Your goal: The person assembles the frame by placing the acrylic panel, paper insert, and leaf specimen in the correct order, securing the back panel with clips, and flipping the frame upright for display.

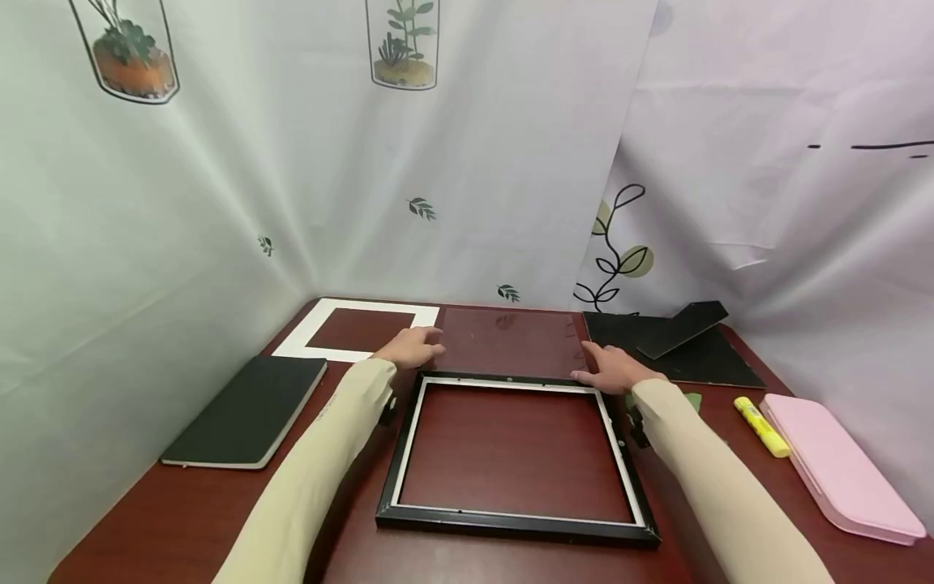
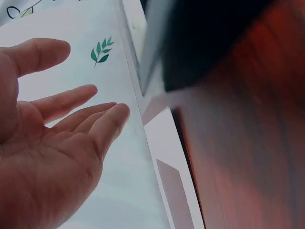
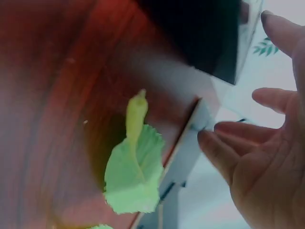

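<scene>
A black picture frame (image 1: 511,531) with a pale inner edge lies on the table in front of the person. Just beyond it is a clear rectangular sheet (image 1: 511,341), flat on the wood. The left hand (image 1: 410,347) is at the sheet's left side, over the corner of a white mat (image 1: 299,337). On the other side, the right hand (image 1: 614,369) reaches toward the sheet's right edge, above the frame's far right corner. Both wrist views show loosely extended fingers (image 2: 112,126) with nothing between them. Whether any fingertip touches the sheet or frame, I cannot tell.
A black notebook (image 1: 248,414) lies at the left. Back right is a black backing board (image 1: 627,328) with a raised stand flap (image 1: 682,331). A yellow marker (image 1: 762,427) sits beside a pink case (image 1: 839,462). A green leaf (image 3: 128,186) lies near the right wrist.
</scene>
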Available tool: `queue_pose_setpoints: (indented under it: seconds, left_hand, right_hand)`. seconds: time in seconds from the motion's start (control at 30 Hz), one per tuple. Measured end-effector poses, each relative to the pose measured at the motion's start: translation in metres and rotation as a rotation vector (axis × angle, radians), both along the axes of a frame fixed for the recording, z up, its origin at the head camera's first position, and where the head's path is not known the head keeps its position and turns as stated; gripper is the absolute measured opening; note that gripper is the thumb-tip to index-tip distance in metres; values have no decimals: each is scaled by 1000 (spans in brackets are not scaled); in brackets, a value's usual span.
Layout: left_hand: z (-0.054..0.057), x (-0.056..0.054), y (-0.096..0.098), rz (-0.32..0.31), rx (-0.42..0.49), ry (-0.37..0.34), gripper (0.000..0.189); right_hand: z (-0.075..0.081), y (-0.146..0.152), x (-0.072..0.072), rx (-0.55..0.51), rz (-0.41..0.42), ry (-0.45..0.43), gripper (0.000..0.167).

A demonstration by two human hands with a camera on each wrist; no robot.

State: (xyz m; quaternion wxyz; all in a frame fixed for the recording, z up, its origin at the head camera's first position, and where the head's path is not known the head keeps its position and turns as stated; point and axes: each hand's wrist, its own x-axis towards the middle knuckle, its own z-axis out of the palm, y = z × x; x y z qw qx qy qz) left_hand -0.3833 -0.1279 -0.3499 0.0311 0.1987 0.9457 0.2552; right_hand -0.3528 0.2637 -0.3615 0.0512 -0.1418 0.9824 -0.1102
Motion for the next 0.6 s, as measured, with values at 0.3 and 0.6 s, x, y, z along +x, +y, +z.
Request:
queue_pose_setpoints:
  seconds: [0.3, 0.6]
  left_hand:
    - [2, -12, 14, -16, 142, -129, 51]
    - [-1, -23, 12, -12, 231, -263, 52]
  right_hand:
    - [-10, 6, -16, -115, -10, 32, 73]
    - [-11, 4, -23, -217, -11, 65, 66]
